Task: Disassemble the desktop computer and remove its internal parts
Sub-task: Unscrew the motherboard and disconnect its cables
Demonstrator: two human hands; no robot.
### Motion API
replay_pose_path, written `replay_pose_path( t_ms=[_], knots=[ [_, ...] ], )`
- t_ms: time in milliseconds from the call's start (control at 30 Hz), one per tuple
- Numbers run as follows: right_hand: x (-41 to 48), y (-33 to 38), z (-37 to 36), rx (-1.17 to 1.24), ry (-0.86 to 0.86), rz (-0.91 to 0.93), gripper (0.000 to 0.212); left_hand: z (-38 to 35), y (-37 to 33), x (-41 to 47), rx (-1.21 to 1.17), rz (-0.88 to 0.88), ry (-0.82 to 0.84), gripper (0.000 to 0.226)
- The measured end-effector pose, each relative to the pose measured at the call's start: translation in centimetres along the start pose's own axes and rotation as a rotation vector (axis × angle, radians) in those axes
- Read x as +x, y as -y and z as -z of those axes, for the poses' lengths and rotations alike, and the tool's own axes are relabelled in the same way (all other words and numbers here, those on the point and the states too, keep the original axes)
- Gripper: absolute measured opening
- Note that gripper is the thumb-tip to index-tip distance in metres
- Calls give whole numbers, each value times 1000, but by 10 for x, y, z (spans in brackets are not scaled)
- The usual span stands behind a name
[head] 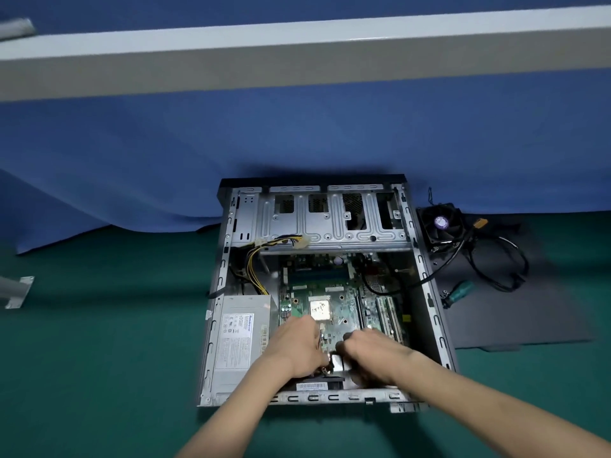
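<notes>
The open desktop case [426, 282] lies flat on the green table. Its green motherboard [344, 292] shows a bare silver processor [320, 309] and memory sticks [386, 312]. Both my hands reach in at the board's near edge. My left hand [297, 345] and my right hand [368, 350] curl their fingers round a small silvery part [340, 361] between them. A black fan [317, 382] with a barcode label sits just below it, partly hidden by my wrists.
A grey power supply [241, 338] fills the case's near left, with yellow and black wires [264, 256] running to the drive cage [330, 219]. On the right, a removed cooler fan [441, 224], black cables [496, 259] and a green-handled screwdriver [461, 290] lie on the black side panel [529, 319].
</notes>
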State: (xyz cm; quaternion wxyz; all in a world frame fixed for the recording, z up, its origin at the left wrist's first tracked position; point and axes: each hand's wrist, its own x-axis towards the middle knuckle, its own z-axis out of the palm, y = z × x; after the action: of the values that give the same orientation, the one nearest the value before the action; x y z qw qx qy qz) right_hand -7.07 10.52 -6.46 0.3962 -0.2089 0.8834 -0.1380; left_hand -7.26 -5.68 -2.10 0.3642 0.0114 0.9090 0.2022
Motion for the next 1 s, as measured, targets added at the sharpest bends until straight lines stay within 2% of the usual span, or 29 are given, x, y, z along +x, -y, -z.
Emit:
replay_pose_path(
  t_ms=[67,233,300,400,500,600,733,833,867,933,1000],
  knots=[
    [-2,-1,4,77,-19,0,20,0,1,-3,0,-22,-17,26],
    [-3,-3,8,84,-88,23,17,-2,3,-10,37,-65,-123,18],
    [-4,-6,5,-15,-177,83,18,0,6,-12,37,-81,-84,21],
    [-5,-5,11,131,-190,27,12,4,6,-13,48,-64,-40,31],
    [-6,-5,16,188,-165,-40,29,6,3,-10,45,-53,-69,27],
    [-9,-7,17,310,-211,-35,34,7,4,-8,17,-68,-102,23],
    [-11,-11,26,330,-265,-49,43,7,7,-9,10,-121,-103,19],
    [-14,-9,39,439,-259,-30,44,14,5,-16,-19,-160,-169,29],
    [-16,-8,46,463,-264,-12,41,16,5,-18,29,-176,-242,33],
    [-19,-7,61,504,-282,28,36,20,7,-20,276,-246,-419,41],
    [-22,-6,74,548,-307,48,34,19,11,-18,448,-309,-491,56]
  ],
)
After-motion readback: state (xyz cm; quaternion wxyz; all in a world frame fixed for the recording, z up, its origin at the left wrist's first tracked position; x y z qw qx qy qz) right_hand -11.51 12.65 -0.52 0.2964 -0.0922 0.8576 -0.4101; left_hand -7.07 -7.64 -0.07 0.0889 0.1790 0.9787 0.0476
